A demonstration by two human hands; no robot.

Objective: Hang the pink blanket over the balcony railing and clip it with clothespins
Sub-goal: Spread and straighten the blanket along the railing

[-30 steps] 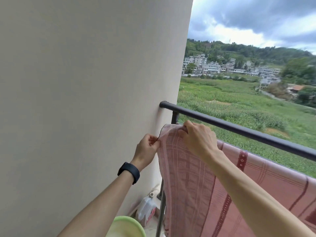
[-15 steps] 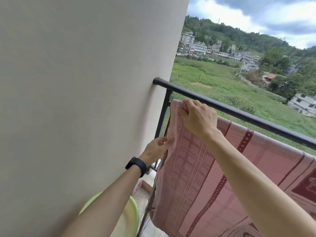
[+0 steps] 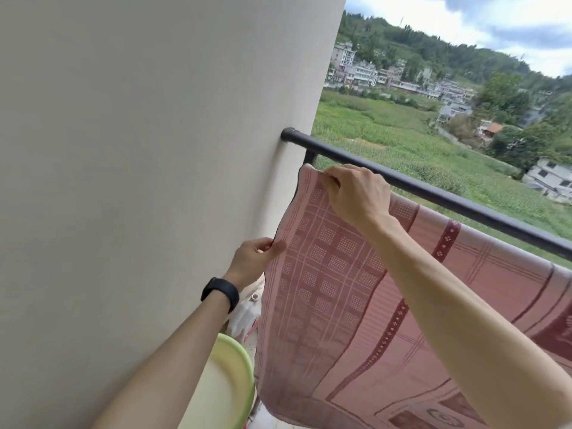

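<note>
Below railing, hands pinching pink blanket, green basin

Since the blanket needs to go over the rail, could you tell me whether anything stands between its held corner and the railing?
Nothing visible does. The right hand pinches the pink blanket corner just below the bare railing; the left hand grips its edge lower.

Left hand lower on blanket edge

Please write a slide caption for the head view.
Both hands hold the pink blanket below the balcony railing.
</note>
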